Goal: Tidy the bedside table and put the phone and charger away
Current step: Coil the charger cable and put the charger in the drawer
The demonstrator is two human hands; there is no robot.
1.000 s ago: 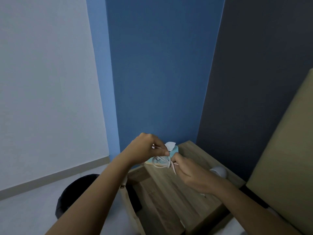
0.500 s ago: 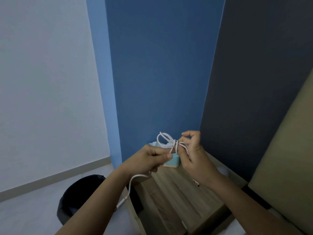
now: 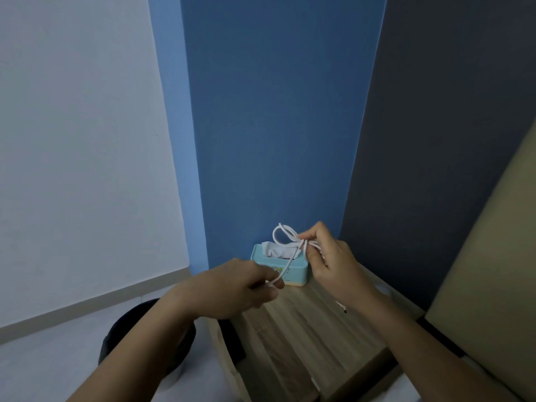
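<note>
A white charger cable [image 3: 285, 235] is held in the air above the wooden bedside table [image 3: 304, 338]. My right hand [image 3: 327, 259] pinches the looped bundle of the cable at its middle. My left hand [image 3: 240, 287] grips a strand that runs down from the bundle, stretched taut. A short end of the cable [image 3: 341, 306] hangs below my right wrist. No phone is in sight.
A light-blue tissue box [image 3: 290, 268] with a white tissue sticking out stands at the back of the table against the blue wall. A black bin [image 3: 121, 343] sits on the floor to the left. A beige panel [image 3: 487, 285] rises at the right.
Both hands have lifted the cable off the table. The left hand has drawn its strand down and to the left, away from the bundle, so the tissue box now shows between the hands.
</note>
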